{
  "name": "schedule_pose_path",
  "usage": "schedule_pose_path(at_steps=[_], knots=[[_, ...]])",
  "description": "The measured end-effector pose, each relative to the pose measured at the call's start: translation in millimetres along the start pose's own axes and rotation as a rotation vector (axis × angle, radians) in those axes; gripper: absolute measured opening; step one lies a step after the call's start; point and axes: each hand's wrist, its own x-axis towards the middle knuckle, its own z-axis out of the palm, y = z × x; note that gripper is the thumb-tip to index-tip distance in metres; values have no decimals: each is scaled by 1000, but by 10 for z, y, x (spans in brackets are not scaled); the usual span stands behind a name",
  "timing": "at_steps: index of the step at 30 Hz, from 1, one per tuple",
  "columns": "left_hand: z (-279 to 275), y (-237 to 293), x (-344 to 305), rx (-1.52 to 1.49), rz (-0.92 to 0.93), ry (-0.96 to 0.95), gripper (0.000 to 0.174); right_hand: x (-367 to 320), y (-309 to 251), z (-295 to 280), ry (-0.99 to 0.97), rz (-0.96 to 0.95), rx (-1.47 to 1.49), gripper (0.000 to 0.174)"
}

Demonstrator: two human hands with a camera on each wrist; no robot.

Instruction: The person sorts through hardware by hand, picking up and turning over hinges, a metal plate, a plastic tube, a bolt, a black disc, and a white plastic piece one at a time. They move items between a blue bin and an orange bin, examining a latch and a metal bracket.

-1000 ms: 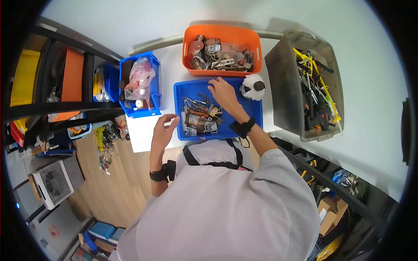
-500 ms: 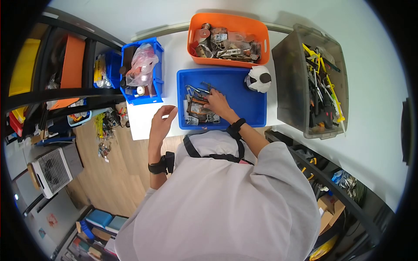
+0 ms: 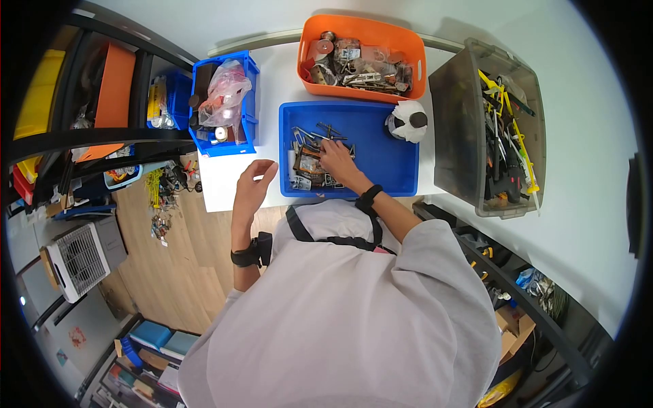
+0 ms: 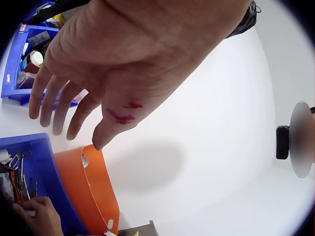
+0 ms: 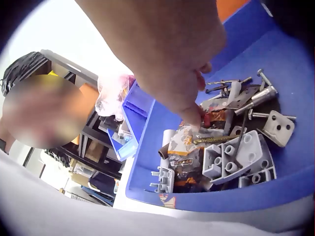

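In the head view my right hand is down in the blue tray, its fingertips among a heap of small hardware. The right wrist view shows the thumb bent down over the heap, close to a bagged packet; I cannot tell whether the fingers pinch a piece. Around them lie long bolts, a white plate with holes and grey plastic brackets. My left hand hovers left of the tray, fingers loosely bent, holding nothing.
Behind the tray is an orange basket of hardware. A white-wrapped container stands in the tray's back right corner. A blue bin is at left, a grey tool box at right. Black shelving stands further left.
My right hand has moved from the tray's back edge down into the hardware heap, fingertips now among the pieces. The left hand has stayed about where it was. The head view has shifted slightly.
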Motion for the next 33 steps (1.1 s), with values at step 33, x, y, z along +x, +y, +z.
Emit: schedule_pose_path(at_steps=[33], knots=[[181,1118,-203,39,631,33,21,101,-466,-2368,341,159,1059,26]])
